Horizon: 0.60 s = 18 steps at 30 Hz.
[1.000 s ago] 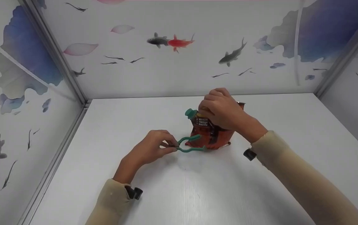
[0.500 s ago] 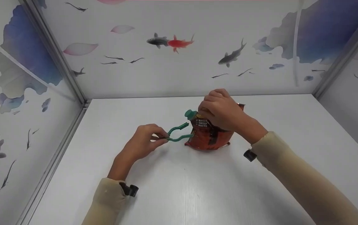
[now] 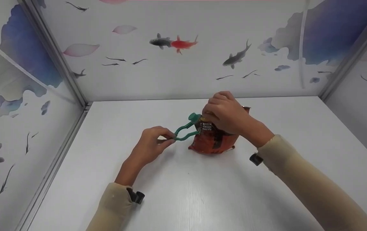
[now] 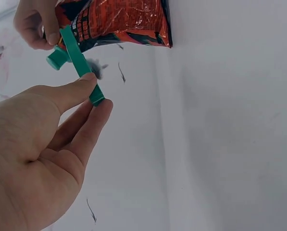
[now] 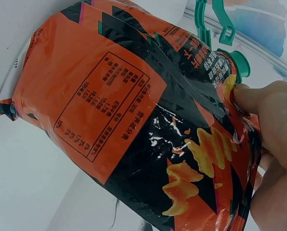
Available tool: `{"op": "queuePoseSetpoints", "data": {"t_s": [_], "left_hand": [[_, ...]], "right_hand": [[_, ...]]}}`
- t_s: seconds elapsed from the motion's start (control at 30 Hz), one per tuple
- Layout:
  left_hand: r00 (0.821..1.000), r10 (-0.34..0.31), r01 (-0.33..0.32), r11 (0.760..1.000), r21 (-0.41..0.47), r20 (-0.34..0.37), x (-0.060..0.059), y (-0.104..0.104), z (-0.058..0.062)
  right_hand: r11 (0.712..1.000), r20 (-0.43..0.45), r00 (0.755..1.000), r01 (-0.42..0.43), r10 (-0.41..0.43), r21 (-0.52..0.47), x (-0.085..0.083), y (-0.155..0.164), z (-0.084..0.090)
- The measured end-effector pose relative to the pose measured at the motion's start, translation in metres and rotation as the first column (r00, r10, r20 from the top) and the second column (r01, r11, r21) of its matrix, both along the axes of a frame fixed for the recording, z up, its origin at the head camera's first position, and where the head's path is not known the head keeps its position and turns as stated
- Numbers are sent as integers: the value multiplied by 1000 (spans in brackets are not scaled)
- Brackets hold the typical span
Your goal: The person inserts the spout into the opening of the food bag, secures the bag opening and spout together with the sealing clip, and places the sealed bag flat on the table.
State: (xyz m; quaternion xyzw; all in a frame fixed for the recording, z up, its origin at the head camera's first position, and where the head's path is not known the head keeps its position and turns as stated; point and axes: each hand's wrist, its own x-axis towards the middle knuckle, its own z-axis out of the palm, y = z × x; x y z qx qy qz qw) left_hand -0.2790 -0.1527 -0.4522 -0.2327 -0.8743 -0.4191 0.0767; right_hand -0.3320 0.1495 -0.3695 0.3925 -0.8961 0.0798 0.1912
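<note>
In the head view my left hand [image 3: 153,146] pinches a green clip [image 4: 78,57] at its joined end, between thumb and fingers. The clip's two wavy arms are spread and point at the bag's upper left corner; whether they touch it I cannot tell. My right hand [image 3: 224,112] grips the top of an orange and black snack bag [image 3: 215,141], which stands upright on the table. A green round cap [image 5: 239,65] sticks out sideways from the bag's top corner, beside the right thumb. The right palm and fingers hide much of the top edge.
The white table [image 3: 186,192] carries the bag. A white back wall [image 3: 157,80] printed with fish and petals rises behind it, and side walls with metal corner posts [image 3: 52,51] enclose the space.
My left hand drew the clip left and up from low in front of the bag, then brought it slightly right and up, beside the green cap. The right hand and bag stay nearly still.
</note>
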Motion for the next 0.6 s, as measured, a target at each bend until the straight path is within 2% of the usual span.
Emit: {"op": "queuePoseSetpoints", "data": {"t_s": [0.23,0.6], "left_hand": [[998,19,-18,1000,19,-53,-4,7,-6],[994,33,-29,999,38,-105,-6,16,-3]], "right_hand": [[1000,17,1000,12,-12,10,2,-1,2],[1000,29,1000,-12,12,6,-1,-1,2]]}}
